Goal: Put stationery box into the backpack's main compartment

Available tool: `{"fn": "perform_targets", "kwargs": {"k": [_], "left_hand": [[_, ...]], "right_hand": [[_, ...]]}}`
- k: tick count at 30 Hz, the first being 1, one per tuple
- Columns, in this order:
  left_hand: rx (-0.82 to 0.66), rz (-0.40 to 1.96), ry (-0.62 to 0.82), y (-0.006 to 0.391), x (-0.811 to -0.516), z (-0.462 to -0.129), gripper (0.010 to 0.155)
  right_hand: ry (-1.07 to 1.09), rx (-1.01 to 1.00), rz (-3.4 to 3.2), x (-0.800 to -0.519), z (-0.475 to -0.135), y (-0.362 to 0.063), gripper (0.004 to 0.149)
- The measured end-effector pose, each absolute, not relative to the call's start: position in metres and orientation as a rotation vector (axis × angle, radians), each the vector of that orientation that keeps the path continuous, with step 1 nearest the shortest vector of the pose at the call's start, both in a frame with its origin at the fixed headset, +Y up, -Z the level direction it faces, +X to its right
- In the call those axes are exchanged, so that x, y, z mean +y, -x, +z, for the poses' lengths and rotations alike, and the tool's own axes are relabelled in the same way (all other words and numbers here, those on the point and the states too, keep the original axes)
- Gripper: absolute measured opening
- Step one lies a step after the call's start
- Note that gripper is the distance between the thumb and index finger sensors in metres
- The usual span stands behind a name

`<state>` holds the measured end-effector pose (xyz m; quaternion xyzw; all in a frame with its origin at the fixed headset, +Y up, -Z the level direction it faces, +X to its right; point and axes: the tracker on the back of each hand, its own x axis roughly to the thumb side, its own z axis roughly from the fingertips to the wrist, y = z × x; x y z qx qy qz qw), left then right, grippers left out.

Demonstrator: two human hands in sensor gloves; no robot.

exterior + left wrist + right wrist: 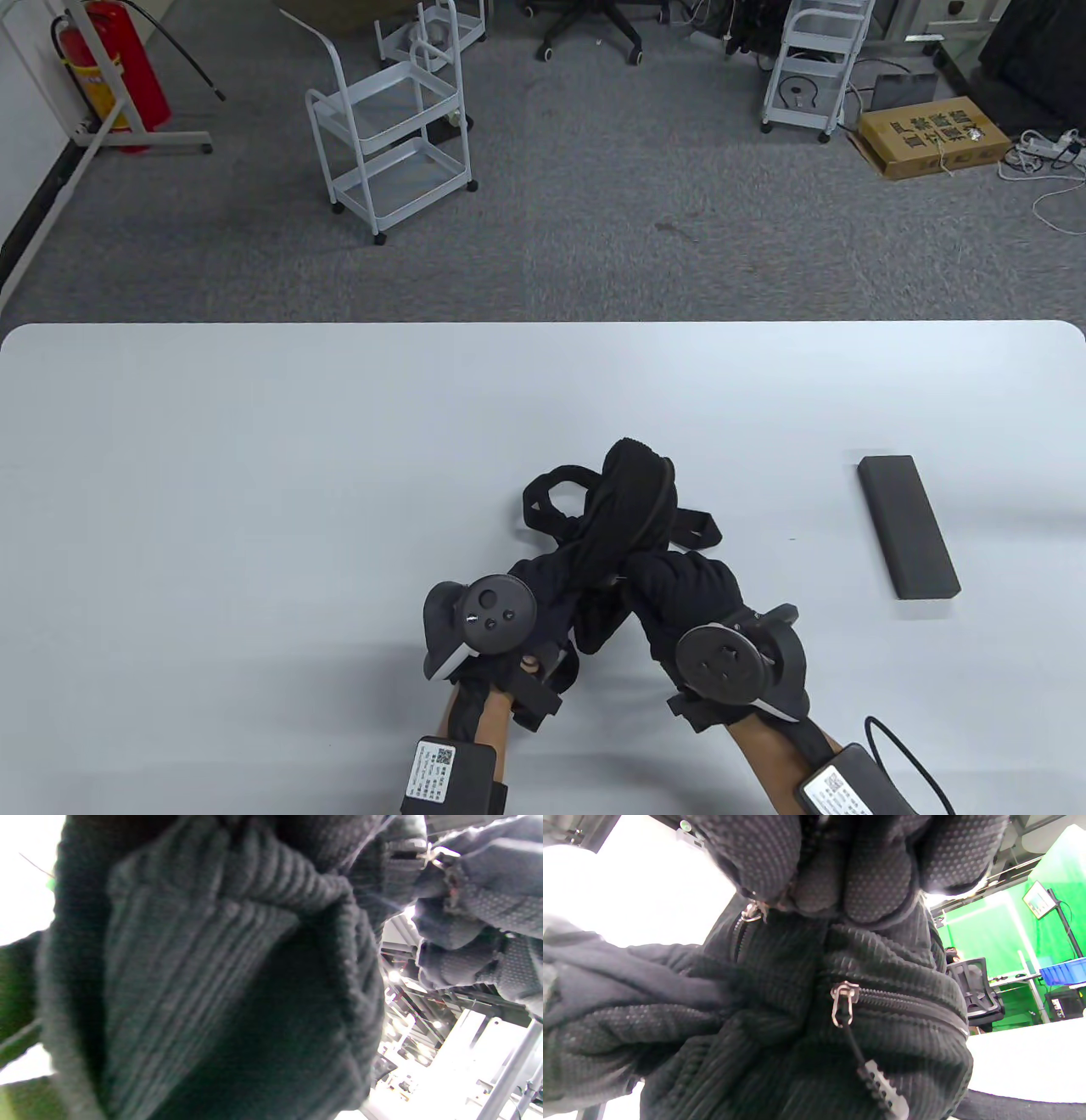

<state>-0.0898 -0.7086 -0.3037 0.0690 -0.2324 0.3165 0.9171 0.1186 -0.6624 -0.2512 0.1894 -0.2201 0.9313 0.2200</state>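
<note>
Table [254, 475]: white, wide bare surface at 9 o'clock of the backpack [632, 509].
Box [908, 526]: flat at 3 o'clock, well apart.
Left hand [501, 632]: grips fabric; fingers hidden.
Right hand [691, 594]: fingers [874, 878] pressed together, gripping the backpack top.
Opening: cannot tell.

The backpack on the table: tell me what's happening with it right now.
Both gloved hands are on the black corduroy backpack near the table's front edge. The left hand holds the fabric, and the right hand works at a zipper slider. The stationery box lies untouched to the right, apart from the bag.
</note>
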Motion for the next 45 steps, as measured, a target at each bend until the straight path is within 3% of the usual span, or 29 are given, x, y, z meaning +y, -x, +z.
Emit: {"fn": "perform_targets", "kwargs": {"k": [45], "left_hand": [[-0.546,0.609,-0.097,0.093,-0.708,-0.303,0.048]], "right_hand": [[-0.22,-0.61,2.38,-0.643,-0.269,-0.187,0.04]]}}
